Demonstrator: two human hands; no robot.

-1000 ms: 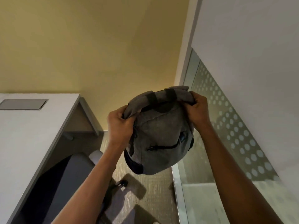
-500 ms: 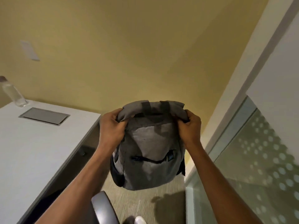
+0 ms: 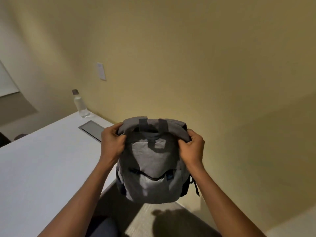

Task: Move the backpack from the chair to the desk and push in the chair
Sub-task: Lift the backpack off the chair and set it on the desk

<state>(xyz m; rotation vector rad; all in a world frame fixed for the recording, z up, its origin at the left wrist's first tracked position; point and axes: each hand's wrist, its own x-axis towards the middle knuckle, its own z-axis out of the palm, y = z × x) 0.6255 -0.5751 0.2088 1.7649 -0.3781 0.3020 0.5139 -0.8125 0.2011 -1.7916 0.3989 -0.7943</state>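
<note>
A grey fabric backpack (image 3: 152,170) with a dark front zipper hangs in the air, just off the desk's right edge. My left hand (image 3: 112,144) grips its top left corner and my right hand (image 3: 192,148) grips its top right corner. The white desk (image 3: 42,171) fills the left side, its near corner level with the bag's bottom. Only a dark sliver of the chair (image 3: 104,227) shows at the bottom, between my forearms.
A clear water bottle (image 3: 80,104) stands at the desk's far corner by the yellow wall. A grey cable hatch (image 3: 93,130) is set into the desk top near my left hand. A white wall plate (image 3: 101,71) sits above. Carpet lies below the bag.
The view has swung left and up, bringing the bottle and more desk into sight. The backpack, held in both hands, has moved nearer the desk edge; the glass partition has left the view.
</note>
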